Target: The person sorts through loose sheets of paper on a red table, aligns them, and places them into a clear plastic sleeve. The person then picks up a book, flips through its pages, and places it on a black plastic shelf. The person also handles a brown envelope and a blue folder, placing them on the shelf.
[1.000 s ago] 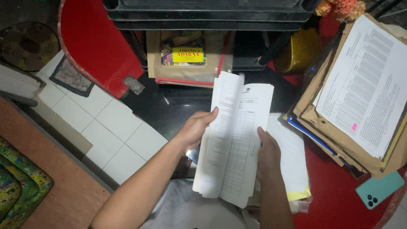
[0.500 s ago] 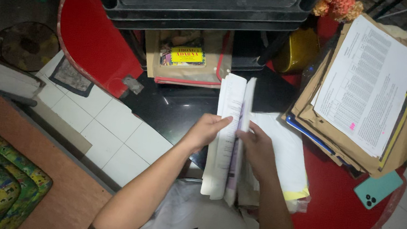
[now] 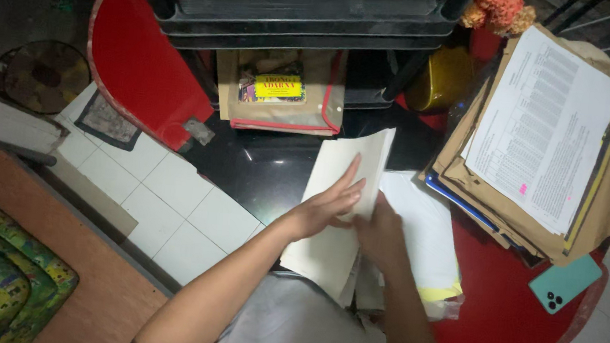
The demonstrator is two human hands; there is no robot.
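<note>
A stapled bundle of white papers [image 3: 340,169] lies tilted in front of me with a blank side up, over the black table top. My left hand [image 3: 322,208] rests flat on it with the fingers stretched out. My right hand [image 3: 380,235] is just to the right, partly under the left fingers, curled around the bundle's right edge. More loose white sheets [image 3: 428,230] with a yellow edge lie beneath and to the right.
A thick stack of brown folders and printed sheets [image 3: 544,133] sits at the right on the red round table [image 3: 506,314], with a teal phone [image 3: 566,284] near its edge. A clear pouch [image 3: 283,89], a yellow bowl [image 3: 442,77] and a black rack [image 3: 304,9] stand behind. White floor tiles at left.
The bundle was open showing printed pages, then folded shut, and now shows a blank side. My left hand moved from its edge onto its top.
</note>
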